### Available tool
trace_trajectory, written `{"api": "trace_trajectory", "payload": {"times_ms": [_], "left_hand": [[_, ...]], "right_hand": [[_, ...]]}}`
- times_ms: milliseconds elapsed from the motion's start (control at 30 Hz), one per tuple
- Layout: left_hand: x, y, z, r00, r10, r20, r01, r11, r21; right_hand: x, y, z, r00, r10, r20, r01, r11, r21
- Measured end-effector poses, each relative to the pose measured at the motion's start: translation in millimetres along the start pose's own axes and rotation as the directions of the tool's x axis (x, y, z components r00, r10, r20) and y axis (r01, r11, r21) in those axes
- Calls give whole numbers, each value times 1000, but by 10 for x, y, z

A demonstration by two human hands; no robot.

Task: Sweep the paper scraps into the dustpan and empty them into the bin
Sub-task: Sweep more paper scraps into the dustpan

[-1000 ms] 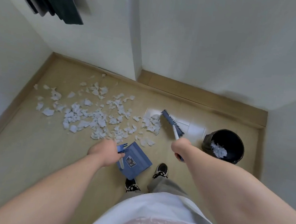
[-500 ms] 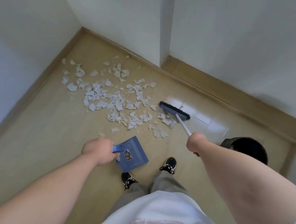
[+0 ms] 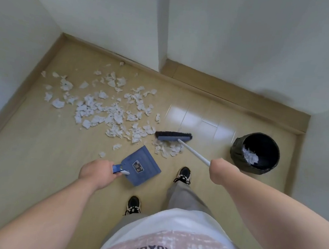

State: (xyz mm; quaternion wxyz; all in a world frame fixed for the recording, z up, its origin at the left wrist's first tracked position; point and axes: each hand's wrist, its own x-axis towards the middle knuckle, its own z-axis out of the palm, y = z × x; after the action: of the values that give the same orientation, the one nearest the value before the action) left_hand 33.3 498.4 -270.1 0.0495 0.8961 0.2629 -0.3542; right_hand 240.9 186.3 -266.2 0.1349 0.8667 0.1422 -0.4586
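White paper scraps point(image 3: 105, 108) lie scattered over the tan floor toward the left corner. My left hand point(image 3: 97, 171) grips the handle of a blue dustpan point(image 3: 141, 165), which is down by the floor with its mouth toward the scraps. My right hand point(image 3: 218, 171) grips the white handle of a broom point(image 3: 173, 137). The broom's black bristles rest on the floor behind a small heap of scraps point(image 3: 168, 147), just right of the dustpan's mouth. A black bin point(image 3: 256, 151) stands to the right with some scraps inside.
White walls with a tan skirting board point(image 3: 232, 94) close in the floor at the back, left and right, with a wall corner jutting out at the middle back. My two shoes point(image 3: 182, 175) stand just behind the dustpan.
The broom head has swung round and come toward me, dragging a small heap of scraps beside the dustpan. The dustpan has stayed in my left hand near the floor. My view has shifted.
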Motion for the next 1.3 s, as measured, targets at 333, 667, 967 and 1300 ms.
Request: {"api": "trace_trajectory", "payload": {"times_ms": [333, 667, 967, 1300], "left_hand": [[-82, -688, 440, 997, 79, -16, -80, 995, -59], [-107, -947, 598, 982, 189, 26, -187, 980, -67], [-31, -895, 629, 975, 222, 9, -222, 974, -40], [109, -813, 636, 977, 212, 26, -212, 977, 7]], "right_hand": [[-839, -649, 796, 997, 47, -67, -53, 995, -88], [-1324, -691, 1140, 960, 261, -96, -250, 961, 120], [-1133, -820, 1272, 927, 352, 132, -369, 785, 497], [-1148, -935, 1571, 947, 230, 225, -319, 586, 744]]}}
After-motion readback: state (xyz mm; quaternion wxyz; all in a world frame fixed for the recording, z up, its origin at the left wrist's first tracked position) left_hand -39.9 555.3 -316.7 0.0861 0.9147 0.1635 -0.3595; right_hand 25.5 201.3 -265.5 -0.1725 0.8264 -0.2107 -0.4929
